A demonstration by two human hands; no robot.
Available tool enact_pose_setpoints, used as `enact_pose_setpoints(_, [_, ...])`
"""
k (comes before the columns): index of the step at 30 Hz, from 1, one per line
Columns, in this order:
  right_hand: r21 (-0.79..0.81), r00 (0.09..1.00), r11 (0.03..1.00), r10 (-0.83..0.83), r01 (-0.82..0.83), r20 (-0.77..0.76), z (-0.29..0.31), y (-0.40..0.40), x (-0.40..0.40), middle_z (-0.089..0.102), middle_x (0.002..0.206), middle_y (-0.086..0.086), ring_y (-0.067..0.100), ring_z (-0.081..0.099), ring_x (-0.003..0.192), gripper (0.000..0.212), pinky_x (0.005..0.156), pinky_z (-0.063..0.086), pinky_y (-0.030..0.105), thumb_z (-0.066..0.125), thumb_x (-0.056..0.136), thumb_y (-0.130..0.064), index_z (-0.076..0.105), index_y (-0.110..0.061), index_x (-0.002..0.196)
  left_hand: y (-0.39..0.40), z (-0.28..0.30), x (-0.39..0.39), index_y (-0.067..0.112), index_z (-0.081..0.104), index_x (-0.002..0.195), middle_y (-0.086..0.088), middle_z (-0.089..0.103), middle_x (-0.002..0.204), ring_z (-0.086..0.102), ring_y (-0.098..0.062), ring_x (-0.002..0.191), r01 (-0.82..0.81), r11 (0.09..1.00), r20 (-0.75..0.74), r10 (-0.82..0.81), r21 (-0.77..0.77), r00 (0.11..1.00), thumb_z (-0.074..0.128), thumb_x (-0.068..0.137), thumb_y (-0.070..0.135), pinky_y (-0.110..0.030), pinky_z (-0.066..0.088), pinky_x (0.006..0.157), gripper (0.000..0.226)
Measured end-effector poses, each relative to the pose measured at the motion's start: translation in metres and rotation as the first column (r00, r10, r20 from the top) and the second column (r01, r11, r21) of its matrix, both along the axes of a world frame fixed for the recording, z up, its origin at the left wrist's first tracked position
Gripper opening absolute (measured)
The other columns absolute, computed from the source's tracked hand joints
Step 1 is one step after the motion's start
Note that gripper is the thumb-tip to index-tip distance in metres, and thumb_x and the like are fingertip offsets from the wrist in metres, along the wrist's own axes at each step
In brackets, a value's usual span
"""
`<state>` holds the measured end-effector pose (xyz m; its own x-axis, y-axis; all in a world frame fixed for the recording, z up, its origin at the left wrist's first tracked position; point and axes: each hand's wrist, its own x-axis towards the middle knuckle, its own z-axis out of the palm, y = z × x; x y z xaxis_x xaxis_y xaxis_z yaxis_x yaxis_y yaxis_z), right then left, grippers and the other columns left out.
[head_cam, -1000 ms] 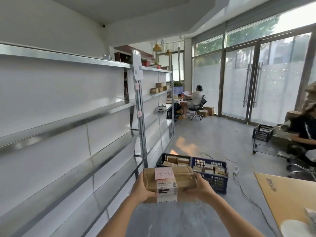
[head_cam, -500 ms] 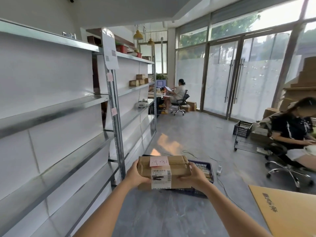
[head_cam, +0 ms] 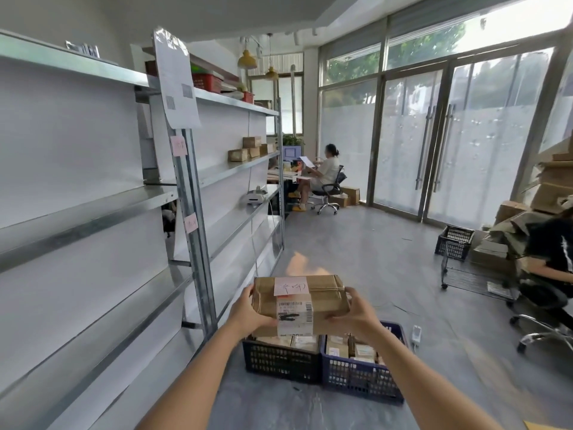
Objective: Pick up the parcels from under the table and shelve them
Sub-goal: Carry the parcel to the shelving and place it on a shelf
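Note:
I hold a brown cardboard parcel point(head_cam: 322, 297) in front of me at chest height, with a pink note and a white barcode label on its near face. My left hand point(head_cam: 248, 311) grips its left end and my right hand point(head_cam: 356, 315) grips its right end. Metal shelves point(head_cam: 93, 212) with white back panels run along my left; the near bays are bare. Several small parcels point(head_cam: 248, 148) sit on a farther shelf. Below the parcel, two crates of parcels stand on the floor: a black one point(head_cam: 279, 361) and a blue one point(head_cam: 362, 377).
A person sits at a desk point(head_cam: 322, 175) at the far end of the shelving. Another seated person point(head_cam: 552, 259) is at the right, beside stacked cardboard boxes point(head_cam: 527, 212) and a wire trolley with a black basket point(head_cam: 455, 243). Glass doors point(head_cam: 434, 144) close the back.
The view has swung left and dropped slightly, bringing the two crates into full view beneath the parcel. Both hands keep the same grip on the parcel.

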<state>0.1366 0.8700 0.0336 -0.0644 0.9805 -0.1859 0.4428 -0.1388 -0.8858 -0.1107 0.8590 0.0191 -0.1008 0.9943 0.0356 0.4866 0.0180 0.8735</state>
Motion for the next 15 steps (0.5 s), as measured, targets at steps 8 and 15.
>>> enact_pose_setpoints(8, [0.060, 0.993, 0.992, 0.116, -0.113, -0.038, 0.003, 0.177, -0.052, 0.052, 0.125, 0.005, 0.014, 0.047, 0.105, 0.080, 0.103, 0.044, 0.032, 0.079, 0.065, -0.004, 0.039, -0.015, 0.133, 0.142, 0.008, -0.042, 0.017, 0.022, 0.149, -0.004, 0.043, 0.146, 0.041, -0.024, 0.133, -0.153, 0.988, -0.051, 0.153, 0.001, 0.987, 0.089, 0.060, 0.026, -0.039, 0.040, 0.108, 0.112])
enact_pose_setpoints(15, [0.181, 0.950, 0.933, 0.311, -0.311, 0.032, 0.050, 0.323, -0.124, 0.057, 0.125, 0.009, 0.025, 0.056, 0.116, 0.096, 0.102, 0.047, 0.041, 0.087, 0.054, -0.015, 0.037, -0.015, 0.137, 0.247, 0.057, -0.105, 0.018, 0.020, 0.150, -0.006, 0.040, 0.149, 0.038, -0.026, 0.136, -0.345, 0.938, -0.058, 0.347, 0.038, 0.936, 0.090, 0.058, 0.029, -0.046, 0.036, 0.113, 0.116])
